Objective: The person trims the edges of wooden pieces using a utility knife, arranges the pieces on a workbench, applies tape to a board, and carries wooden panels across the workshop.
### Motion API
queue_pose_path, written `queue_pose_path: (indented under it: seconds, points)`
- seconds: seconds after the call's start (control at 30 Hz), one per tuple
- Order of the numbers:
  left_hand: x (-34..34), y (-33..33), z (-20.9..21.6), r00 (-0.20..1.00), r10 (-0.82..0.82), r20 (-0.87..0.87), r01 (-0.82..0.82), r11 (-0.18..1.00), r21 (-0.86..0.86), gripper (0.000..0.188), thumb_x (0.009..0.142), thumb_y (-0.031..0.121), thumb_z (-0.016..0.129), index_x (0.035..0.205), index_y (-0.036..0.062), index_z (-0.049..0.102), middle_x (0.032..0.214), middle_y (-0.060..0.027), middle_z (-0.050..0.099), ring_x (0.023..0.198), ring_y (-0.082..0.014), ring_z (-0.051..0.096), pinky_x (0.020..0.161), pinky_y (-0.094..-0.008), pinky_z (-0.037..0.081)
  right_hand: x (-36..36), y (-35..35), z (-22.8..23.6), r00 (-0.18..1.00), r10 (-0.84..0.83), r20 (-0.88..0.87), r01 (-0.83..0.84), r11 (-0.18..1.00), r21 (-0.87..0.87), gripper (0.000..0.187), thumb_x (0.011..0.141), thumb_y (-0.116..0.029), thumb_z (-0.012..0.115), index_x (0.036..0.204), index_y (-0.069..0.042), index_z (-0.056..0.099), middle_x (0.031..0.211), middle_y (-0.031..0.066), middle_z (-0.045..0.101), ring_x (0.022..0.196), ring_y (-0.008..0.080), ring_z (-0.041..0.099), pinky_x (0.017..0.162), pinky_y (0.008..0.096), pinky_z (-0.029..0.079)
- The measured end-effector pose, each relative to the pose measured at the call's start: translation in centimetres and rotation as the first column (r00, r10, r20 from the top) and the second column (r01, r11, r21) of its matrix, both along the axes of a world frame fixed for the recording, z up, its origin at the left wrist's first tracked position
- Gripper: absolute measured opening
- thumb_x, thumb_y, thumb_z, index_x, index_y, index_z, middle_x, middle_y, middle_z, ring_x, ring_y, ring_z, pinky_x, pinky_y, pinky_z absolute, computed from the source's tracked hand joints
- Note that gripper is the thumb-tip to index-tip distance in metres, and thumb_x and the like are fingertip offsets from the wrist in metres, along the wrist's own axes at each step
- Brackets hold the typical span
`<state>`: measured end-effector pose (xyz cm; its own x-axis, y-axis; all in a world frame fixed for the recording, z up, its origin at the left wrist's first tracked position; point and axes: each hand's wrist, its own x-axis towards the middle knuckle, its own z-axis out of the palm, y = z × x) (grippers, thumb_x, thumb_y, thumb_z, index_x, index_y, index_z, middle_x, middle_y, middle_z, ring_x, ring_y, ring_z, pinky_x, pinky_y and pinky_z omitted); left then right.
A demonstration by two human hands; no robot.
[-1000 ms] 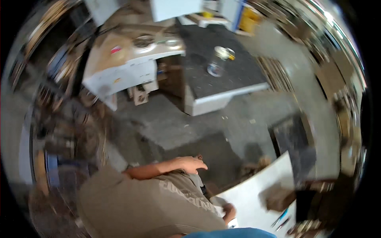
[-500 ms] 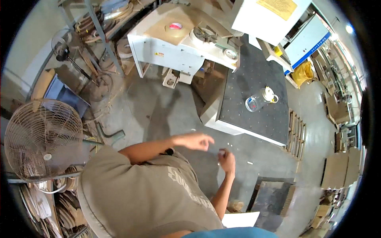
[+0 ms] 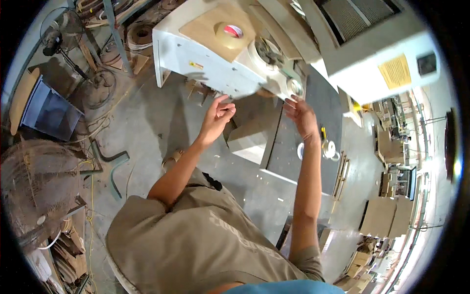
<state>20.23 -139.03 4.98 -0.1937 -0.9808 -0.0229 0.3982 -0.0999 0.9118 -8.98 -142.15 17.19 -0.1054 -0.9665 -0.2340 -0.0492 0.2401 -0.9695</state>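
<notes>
My left hand (image 3: 217,117) is raised in front of a white machine table (image 3: 205,66), its fingers loosely bent and apart with nothing visible in them. Further right, my right hand (image 3: 302,117) reaches over the black-topped table (image 3: 281,152). Its fingers are spread, with the tips just short of a small tape roll (image 3: 294,87) at the white table's corner; whether they touch it I cannot tell. My right forearm covers much of a clear jug, whose white lid (image 3: 329,148) shows beside it. A larger tape roll (image 3: 230,35) lies on brown board.
A white round tub (image 3: 264,54) of dark scraps sits on the white table. At the right rises a white machine cabinet (image 3: 391,54). A caged fan (image 3: 41,191) and a blue-grey bin (image 3: 51,110) stand at left. A bent green metal piece (image 3: 115,169) lies on the floor.
Both hands have moved from close together near my body outward and apart, toward the white table. My view has shifted closer to that table, and my right forearm now covers part of the jug.
</notes>
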Motion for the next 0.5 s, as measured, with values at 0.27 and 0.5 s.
queue_pose_path:
  seconds: [0.27,0.5]
  points:
    - [3.9,-13.5,4.8,0.908,0.33,-0.257,-0.272,0.933,0.236,0.087,0.093,0.036,0.063,0.159,0.009,0.012,0.153,-0.0131,0.038,0.134,-0.0215,0.043,0.108,-0.0396,0.035,-3.5,-21.8,-1.0,0.896,-0.148,-0.418,0.188,0.98,0.057,0.054,0.099,-0.044,0.052,0.134,-0.002,0.052,0.119,0.0109,0.061,0.11,0.0272,0.058,0.096,0.0395,0.046]
    - [5.6,-20.1,5.3,0.814,0.506,-0.286,-0.388,0.84,0.38,0.096,0.085,0.03,0.074,0.154,0.0017,0.013,0.132,-0.0175,0.038,0.118,-0.0247,0.038,0.105,-0.0376,0.032,14.5,-25.4,1.0,0.805,0.292,-0.517,-0.49,0.818,-0.3,0.084,0.081,-0.036,0.077,0.148,-0.003,0.039,0.137,0.0228,0.052,0.126,0.0339,0.052,0.107,0.038,0.041]
